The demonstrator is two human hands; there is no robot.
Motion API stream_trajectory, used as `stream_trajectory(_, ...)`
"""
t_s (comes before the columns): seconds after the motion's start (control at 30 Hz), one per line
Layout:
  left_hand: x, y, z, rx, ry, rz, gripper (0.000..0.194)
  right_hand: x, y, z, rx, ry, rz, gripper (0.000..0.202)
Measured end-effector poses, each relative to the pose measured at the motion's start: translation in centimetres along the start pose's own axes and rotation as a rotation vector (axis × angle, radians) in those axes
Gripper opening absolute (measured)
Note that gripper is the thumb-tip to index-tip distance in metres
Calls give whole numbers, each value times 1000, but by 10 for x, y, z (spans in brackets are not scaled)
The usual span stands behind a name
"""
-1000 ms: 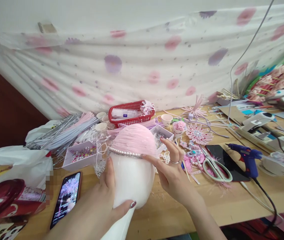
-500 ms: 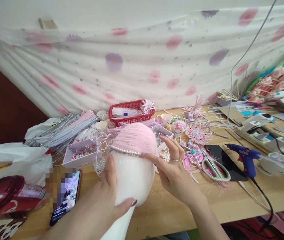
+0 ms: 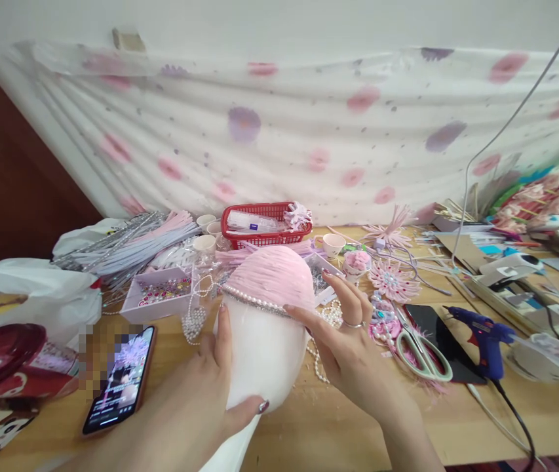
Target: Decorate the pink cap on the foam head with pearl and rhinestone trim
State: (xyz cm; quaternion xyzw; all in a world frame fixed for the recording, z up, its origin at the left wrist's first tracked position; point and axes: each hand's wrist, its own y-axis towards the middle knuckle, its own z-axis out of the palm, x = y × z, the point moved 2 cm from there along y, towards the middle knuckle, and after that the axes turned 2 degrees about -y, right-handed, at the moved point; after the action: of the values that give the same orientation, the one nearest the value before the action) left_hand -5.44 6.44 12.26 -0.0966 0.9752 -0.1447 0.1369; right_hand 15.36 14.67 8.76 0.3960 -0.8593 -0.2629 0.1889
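A white rounded form (image 3: pixel 264 354) with a narrower neck, like a mannequin head, is tilted in front of me. Pink fuzzy strips (image 3: pixel 274 272) cover its top in rows. Along the lower edge of the pink runs a pearl trim (image 3: pixel 254 302) with a silvery glitter line beneath. My left hand (image 3: pixel 210 380) grips the white form from the left, thumb low on its front and fingers along its side. With its index fingertip, my right hand (image 3: pixel 348 341) presses the right end of the pearl trim; its other fingers are bent and apart, the thumb mostly hidden.
A glue gun (image 3: pixel 485 337), scissors (image 3: pixel 424 351) and a dark tablet-like slab (image 3: pixel 439 334) lie right. Behind stand a red basket (image 3: pixel 267 239) and a box of beads (image 3: pixel 158 295). A phone (image 3: pixel 124 387) lies left, near a white plastic bag (image 3: pixel 38 285).
The camera view has shifted slightly, so the scene sits a little lower and mostly farther right. Both hands keep the same hold and touch on the white form and pearl trim.
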Motion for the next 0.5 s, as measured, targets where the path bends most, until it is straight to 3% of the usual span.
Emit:
stream_trajectory(0.1,-12,1,-6,207,132,-75,103,-1,2,-2,28,-14,-33,73)
stream_trajectory(0.17,-18,1,-11,279,158,-118,104,-2,2,-3,41,-12,-44,72)
stream_trajectory(0.5,-20,0,-12,305,143,-99,105,-2,10,-10,82,-45,-93,74)
